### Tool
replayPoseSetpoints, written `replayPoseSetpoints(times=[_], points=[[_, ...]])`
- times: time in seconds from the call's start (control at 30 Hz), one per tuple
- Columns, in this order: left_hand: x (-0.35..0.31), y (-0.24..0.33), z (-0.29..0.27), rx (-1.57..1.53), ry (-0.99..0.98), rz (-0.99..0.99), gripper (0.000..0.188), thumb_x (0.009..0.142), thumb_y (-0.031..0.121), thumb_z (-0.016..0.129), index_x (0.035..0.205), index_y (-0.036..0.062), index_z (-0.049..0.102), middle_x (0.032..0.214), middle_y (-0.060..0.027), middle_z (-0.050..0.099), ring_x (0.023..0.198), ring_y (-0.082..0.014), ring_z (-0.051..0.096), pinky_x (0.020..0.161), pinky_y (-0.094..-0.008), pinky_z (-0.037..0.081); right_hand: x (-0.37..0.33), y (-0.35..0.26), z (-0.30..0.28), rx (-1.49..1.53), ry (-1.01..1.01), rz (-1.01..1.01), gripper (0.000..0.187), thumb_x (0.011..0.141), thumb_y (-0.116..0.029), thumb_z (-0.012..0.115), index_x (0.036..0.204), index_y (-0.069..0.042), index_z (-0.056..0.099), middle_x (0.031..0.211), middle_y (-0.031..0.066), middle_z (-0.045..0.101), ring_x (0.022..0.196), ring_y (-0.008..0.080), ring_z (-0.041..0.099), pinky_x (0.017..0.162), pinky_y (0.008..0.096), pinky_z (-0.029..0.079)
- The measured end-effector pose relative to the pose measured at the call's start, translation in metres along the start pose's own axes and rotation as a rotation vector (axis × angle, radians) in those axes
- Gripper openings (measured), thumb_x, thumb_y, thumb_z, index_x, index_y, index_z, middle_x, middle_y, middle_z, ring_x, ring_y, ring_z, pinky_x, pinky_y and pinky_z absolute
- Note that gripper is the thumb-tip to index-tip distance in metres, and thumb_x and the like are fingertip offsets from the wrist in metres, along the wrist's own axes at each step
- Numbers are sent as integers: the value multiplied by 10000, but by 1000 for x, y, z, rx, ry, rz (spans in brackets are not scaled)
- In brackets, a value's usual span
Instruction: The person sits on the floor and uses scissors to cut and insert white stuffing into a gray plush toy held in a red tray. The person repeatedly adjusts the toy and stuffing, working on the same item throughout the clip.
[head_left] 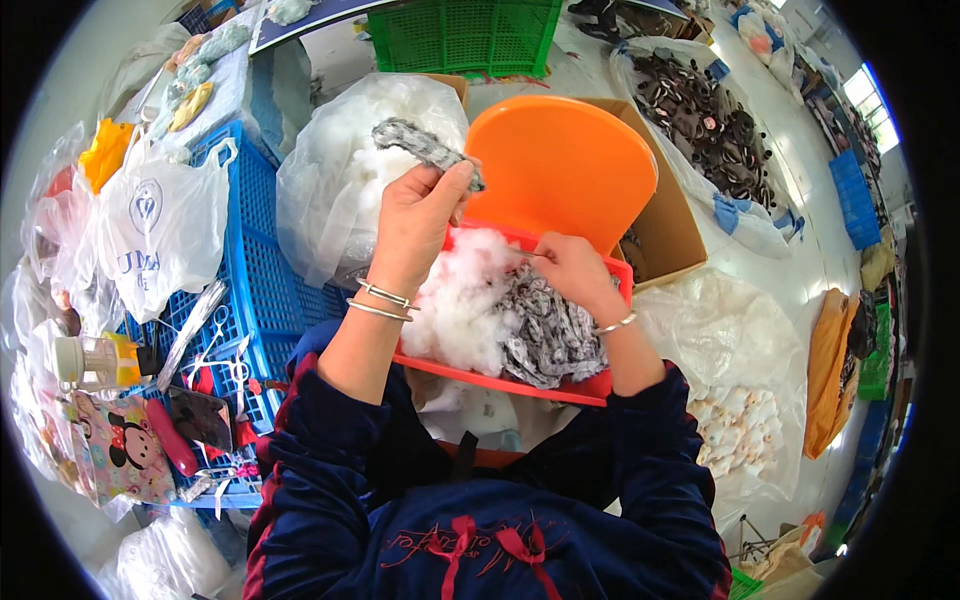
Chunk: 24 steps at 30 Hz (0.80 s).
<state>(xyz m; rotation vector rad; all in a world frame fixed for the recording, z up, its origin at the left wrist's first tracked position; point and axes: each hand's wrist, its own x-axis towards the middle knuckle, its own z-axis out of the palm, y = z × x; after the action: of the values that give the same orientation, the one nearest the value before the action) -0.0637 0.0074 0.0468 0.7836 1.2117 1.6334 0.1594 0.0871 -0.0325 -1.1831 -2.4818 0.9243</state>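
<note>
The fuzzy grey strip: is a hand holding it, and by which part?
Yes, the left hand pinches the fuzzy grey strip near its lower right end.

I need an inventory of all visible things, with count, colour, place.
Tray: one, red, centre
Plush strip: one, grey, above tray
Plush pieces: uncountable, grey, tray's right
Stuffing: one heap, white, tray's left
Panel: one, orange, beyond tray
Stuffing bag: one, clear, panel's left
Carton: one, brown, panel's right
Green crate: one, green, top
Blue crates: unclear count, blue, left
Carrier bags: several, white, left
Small clutter: many, multicoloured, both sides
Bag of dark pieces: one, clear, upper right
Bag of pale pieces: one, clear, lower right
Bracelets: three, silver, wrists
Sleeves: two, dark blue, below
Left hand: one, bare, on strip
Right hand: one, bare, over tray
</note>
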Motion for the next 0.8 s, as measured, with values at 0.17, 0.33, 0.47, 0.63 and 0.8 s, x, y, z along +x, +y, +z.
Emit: replayPoseSetpoints(times=[0.17, 0.33, 0.47, 0.63, 0.8], points=[[0, -12, 6, -65, 15, 1, 214, 945, 215, 627, 965, 12, 691, 738, 17, 603, 617, -50, 501, 579, -207, 408, -32, -19, -40, 424, 41, -12, 128, 839, -84, 687, 851, 11, 602, 681, 8, 580, 613, 66, 505, 557, 243, 409], [-10, -32, 35, -359, -36, -190, 257, 968, 270, 583, 926, 36, 680, 777, 12, 622, 639, -62, 516, 614, -207, 437, -46, -40, -39, 567, 50, -44, 120, 857, -70, 682, 861, 8, 590, 683, -37, 536, 603, 21, 446, 531, 206, 367], [-17, -38, 39, -296, -102, -254, 276, 1000, 277, 502, 986, 45, 650, 763, 2, 581, 643, -107, 523, 646, -250, 481, -46, -50, -28, 599, -7, -56, 124, 863, -76, 676, 892, 8, 589, 718, -11, 571, 642, 48, 500, 577, 228, 418], [-15, -27, 37, -256, -8, -237, 258, 993, 294, 517, 981, 81, 661, 682, 44, 485, 563, -52, 389, 511, -216, 313, -50, -38, -48, 492, -135, -35, 118, 869, -71, 662, 928, 9, 597, 745, 16, 595, 697, 65, 542, 632, 239, 450], [-13, -28, 39, -205, 22, -114, 260, 985, 283, 527, 992, 65, 668, 724, 35, 557, 593, -53, 467, 541, -212, 371, -51, -37, -45, 786, 60, -17, 101, 885, -57, 632, 956, 7, 599, 772, 22, 586, 649, 66, 513, 589, 227, 424]])
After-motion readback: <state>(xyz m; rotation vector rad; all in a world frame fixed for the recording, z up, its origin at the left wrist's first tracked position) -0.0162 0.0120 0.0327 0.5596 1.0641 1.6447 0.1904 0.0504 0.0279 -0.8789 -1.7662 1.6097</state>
